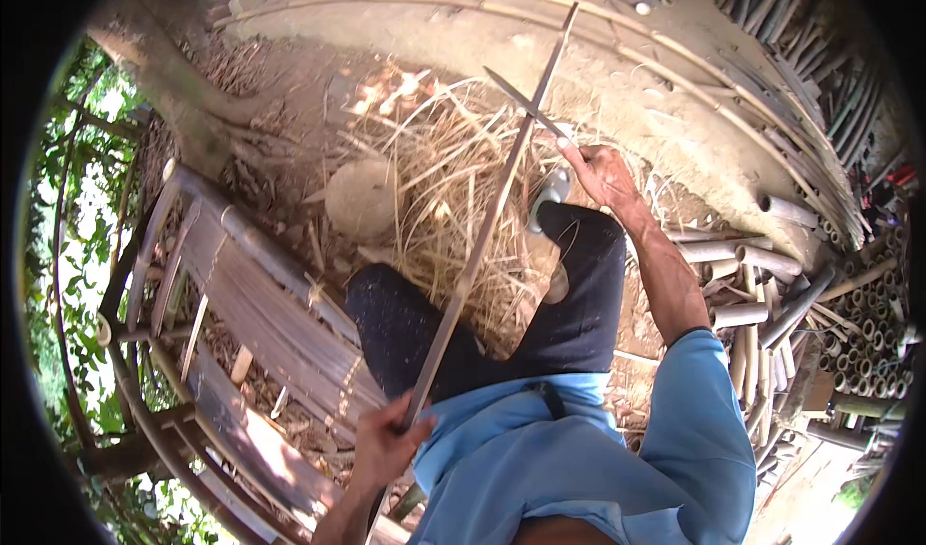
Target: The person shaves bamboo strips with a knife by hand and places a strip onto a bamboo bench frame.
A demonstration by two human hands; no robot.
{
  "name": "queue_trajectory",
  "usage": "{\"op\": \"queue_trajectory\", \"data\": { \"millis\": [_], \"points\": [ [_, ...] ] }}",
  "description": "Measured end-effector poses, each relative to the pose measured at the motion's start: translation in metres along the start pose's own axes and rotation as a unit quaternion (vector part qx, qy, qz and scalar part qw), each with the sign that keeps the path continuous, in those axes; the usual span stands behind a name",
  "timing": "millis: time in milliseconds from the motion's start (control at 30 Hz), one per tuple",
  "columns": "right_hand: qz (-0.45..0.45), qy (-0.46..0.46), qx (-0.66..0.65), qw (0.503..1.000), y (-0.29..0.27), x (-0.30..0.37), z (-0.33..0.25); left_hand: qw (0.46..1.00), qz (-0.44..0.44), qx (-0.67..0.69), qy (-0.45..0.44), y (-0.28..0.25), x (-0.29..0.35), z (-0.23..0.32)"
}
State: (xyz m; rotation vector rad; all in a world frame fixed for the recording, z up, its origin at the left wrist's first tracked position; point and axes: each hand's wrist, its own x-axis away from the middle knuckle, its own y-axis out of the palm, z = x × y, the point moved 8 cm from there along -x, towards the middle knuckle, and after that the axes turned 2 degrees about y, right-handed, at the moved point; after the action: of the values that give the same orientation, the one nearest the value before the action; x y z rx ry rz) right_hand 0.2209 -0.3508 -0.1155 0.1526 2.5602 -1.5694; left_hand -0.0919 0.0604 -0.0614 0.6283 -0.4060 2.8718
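Head view: a blue shirt (559, 458), nearest the camera, worn with dark trousers (584, 285). One bamboo strip (473, 265), long and narrow, gripped near its lower end by the closed left hand (386, 439); slanted up and away across the lap, its far end over bare ground (299, 63). One knife (516, 92), gripped at the handle by the closed right hand (608, 177); its blade is crossed with the upper part of the strip, though whether the two are touching cannot be told. Below, pale shavings (444, 169), heaped beside a round block (359, 198). At left, a bamboo bench (260, 285), with a tree trunk (174, 82) beyond. At right, bamboo tubes (873, 352), stacked with open ends shown.
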Motion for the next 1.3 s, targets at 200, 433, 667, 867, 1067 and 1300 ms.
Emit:
{"op": "queue_trajectory", "data": {
  "millis": [200, 433, 667, 867, 1067, 1300],
  "points": [
    [-0.009, 0.146, 0.207, 0.967, -0.051, -0.073, 0.152, 0.996, 0.032, -0.002, -0.084, -0.026, 0.075, -0.029],
    [0.028, 0.123, -0.185, 0.975, -0.059, 0.002, -0.005, 0.999, 0.024, -0.01, -0.041, -0.02, 0.0, 0.004],
    [-0.108, -0.232, -0.1, 0.962, 0.022, 0.138, -0.209, 0.997, 0.024, 0.046, 0.06, 0.005, -0.101, 0.04],
    [-0.101, 0.036, -0.124, 0.986, 0.01, 0.068, -0.131, 0.998, 0.027, 0.042, 0.044, 0.013, -0.08, 0.043],
    [-0.103, -0.217, -0.041, 0.97, 0.004, 0.104, -0.174, 0.998, 0.035, -0.007, 0.059, 0.009, -0.053, 0.037],
    [-0.124, -0.2, -0.028, 0.972, 0.004, 0.082, -0.153, 0.998, 0.031, -0.037, 0.031, -0.009, -0.009, 0.01]
  ]
}}
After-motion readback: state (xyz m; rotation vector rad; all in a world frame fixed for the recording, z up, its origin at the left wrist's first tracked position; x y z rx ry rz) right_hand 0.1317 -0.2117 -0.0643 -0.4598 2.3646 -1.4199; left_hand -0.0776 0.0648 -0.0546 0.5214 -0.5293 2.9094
